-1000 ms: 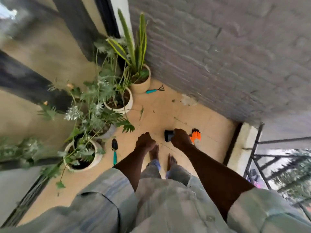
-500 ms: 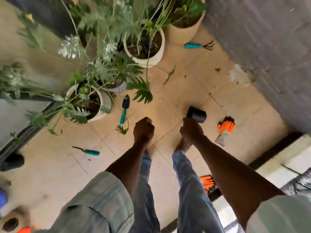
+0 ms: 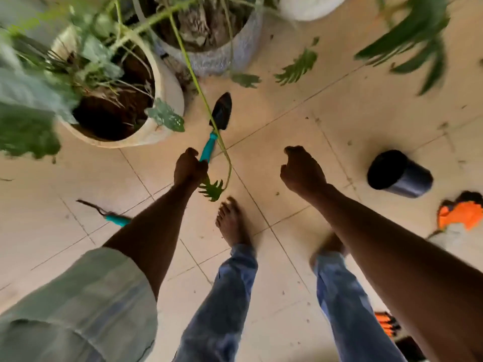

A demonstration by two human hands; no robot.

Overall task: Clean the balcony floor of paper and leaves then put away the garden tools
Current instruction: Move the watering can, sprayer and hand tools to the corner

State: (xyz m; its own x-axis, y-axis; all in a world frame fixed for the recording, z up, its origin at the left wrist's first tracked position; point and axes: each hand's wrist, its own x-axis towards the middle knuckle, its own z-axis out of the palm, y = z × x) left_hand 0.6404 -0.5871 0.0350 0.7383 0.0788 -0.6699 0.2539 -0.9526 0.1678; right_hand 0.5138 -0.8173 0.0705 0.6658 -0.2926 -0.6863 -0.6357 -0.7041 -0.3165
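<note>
A small trowel [image 3: 221,111] with a black blade and teal handle lies on the beige tiles beside a cream plant pot [image 3: 170,100]. My left hand [image 3: 189,171] is curled over the end of its handle. My right hand [image 3: 300,171] hangs in a fist above the tiles and holds nothing. A teal-handled hand rake [image 3: 115,219] lies on the floor to the left, partly behind my left forearm. Green leaf pieces [image 3: 298,66] lie near the pots. A long stem with a leaf [image 3: 213,188] droops across the trowel.
A grey pot [image 3: 222,58] stands behind the trowel. An empty black plastic pot [image 3: 400,175] lies on its side at right, and an orange glove [image 3: 461,214] lies past it. Another orange item [image 3: 386,325] sits at lower right. My bare feet stand on the tiles.
I have bent lower and nearer to the pots. My left hand moved forward onto the trowel's handle. My right hand moved away from the black pot, which now lies to its right.
</note>
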